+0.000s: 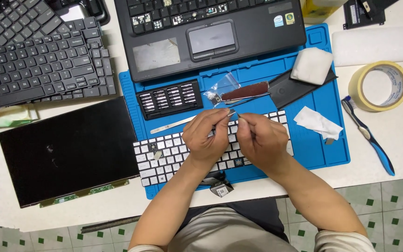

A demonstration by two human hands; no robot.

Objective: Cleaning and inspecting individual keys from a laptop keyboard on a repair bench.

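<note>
White keyboard (173, 151) on the blue mat (323, 149) lies under our left hand (206, 137) and right hand (261, 140), both pinching a tiny part (233, 113) between fingertips.

Person seen from above, both forearms bare to the elbow or past it, no sleeves showing on them. Left hand (204, 137) and right hand (262, 140) were bare: no gloves, rings or watch visible. Light grey-beige shorts or trousers covered the thighs at the bottom edge. A dark garment showed between the arms, at the waist.
</note>
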